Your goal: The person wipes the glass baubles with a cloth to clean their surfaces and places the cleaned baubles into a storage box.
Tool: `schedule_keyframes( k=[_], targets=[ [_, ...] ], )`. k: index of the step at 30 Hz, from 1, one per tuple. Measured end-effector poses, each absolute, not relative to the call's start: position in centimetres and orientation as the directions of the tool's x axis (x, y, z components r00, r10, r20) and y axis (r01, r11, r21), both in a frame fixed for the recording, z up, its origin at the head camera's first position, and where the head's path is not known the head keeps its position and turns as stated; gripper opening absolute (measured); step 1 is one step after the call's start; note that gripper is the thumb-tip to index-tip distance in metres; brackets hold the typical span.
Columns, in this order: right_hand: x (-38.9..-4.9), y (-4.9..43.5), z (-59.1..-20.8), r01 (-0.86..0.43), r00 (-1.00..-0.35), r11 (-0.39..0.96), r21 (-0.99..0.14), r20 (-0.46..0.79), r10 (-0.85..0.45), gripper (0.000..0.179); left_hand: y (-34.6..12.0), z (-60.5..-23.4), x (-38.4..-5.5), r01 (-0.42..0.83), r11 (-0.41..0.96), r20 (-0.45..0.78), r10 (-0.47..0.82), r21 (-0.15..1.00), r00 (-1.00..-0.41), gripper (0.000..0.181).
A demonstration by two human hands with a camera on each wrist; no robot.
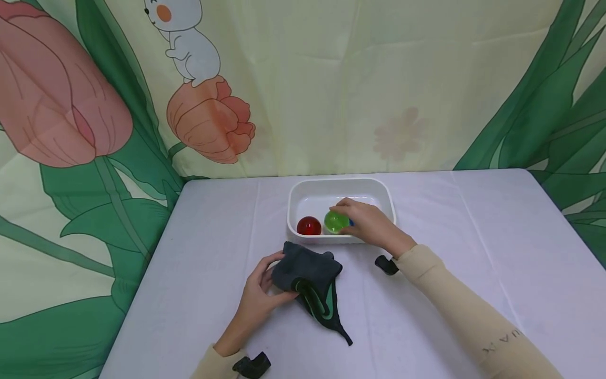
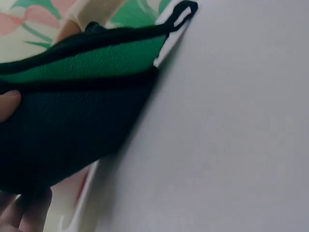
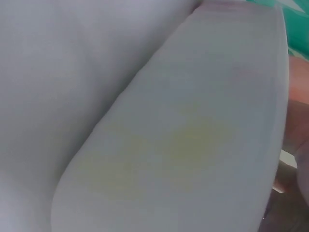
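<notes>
A white tray (image 1: 341, 239) at the back of the table holds a red ball (image 1: 309, 226) and a translucent green ball (image 1: 336, 222). My right hand (image 1: 371, 223) reaches over the tray's near right side and pinches the green ball between thumb and fingers. A bit of blue (image 1: 352, 222) shows beside that ball, mostly hidden by the hand. In front of the tray, my left hand (image 1: 264, 289) grips a dark cloth pouch (image 1: 307, 266) by its left side, thumb toward me. The pouch's mouth gapes toward me, showing green lining (image 2: 96, 60); a narrow loop (image 2: 183, 14) trails from one corner.
A white cloth (image 1: 426, 316) covers the table. Behind it hangs a curtain (image 1: 322, 105) printed with flowers and leaves. The tray's outer wall (image 3: 169, 121) fills much of the right wrist view. A black wrist camera (image 1: 252, 365) is strapped near the left sleeve.
</notes>
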State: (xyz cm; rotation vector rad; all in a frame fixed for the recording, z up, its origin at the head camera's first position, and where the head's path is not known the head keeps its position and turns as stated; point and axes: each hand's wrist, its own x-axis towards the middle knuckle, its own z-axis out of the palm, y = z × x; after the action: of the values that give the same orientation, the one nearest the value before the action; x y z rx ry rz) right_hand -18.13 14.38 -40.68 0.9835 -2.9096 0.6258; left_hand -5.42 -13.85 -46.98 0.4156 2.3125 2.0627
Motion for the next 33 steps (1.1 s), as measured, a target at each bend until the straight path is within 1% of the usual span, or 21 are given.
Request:
schedule_keyframes(
  k=[5,9,12,15,18,23,27,33],
  targets=[
    [-18.4,14.4,-40.7,-0.578,-0.801,0.723,-0.379,0.095,-0.591,0.058,-15.1,-47.0,-5.1,0.182,0.178,0.143,0.213,0.967,-0.967,0.080],
    [-18.5,14.6,-40.7,-0.562,-0.802,0.718,-0.411,0.058,-0.595,0.057,-15.7,-47.0,-4.9,0.193,0.165,0.150,0.242,0.967,-0.959,0.084],
    [-18.4,14.8,-40.5,-0.546,-0.806,0.713,-0.440,0.043,-0.590,0.057,-16.1,-47.1,-5.0,0.199,0.120,0.160,0.279,0.973,-0.947,0.088],
    [-18.2,15.2,-40.2,-0.530,-0.818,0.711,-0.462,0.058,-0.572,0.056,-16.7,-47.5,-5.1,0.197,0.090,0.157,0.329,0.976,-0.931,0.090],
    [-17.9,15.6,-40.2,-0.528,-0.825,0.708,-0.469,0.086,-0.558,0.054,-17.4,-47.8,-5.1,0.185,0.090,0.141,0.364,0.979,-0.921,0.092],
    [-17.3,16.2,-40.2,-0.536,-0.827,0.705,-0.464,0.121,-0.550,0.054,-18.0,-47.9,-4.9,0.175,0.106,0.125,0.367,0.979,-0.922,0.096],
    [-16.7,16.4,-39.9,-0.519,-0.838,0.706,-0.482,0.127,-0.530,0.055,-18.2,-47.4,-5.0,0.192,0.100,0.147,0.351,0.976,-0.925,0.095],
    [-15.4,16.9,-39.0,-0.517,-0.846,0.709,-0.480,0.159,-0.509,0.056,-18.4,-46.4,-5.5,0.229,0.080,0.194,0.313,0.970,-0.930,0.083]
  ],
)
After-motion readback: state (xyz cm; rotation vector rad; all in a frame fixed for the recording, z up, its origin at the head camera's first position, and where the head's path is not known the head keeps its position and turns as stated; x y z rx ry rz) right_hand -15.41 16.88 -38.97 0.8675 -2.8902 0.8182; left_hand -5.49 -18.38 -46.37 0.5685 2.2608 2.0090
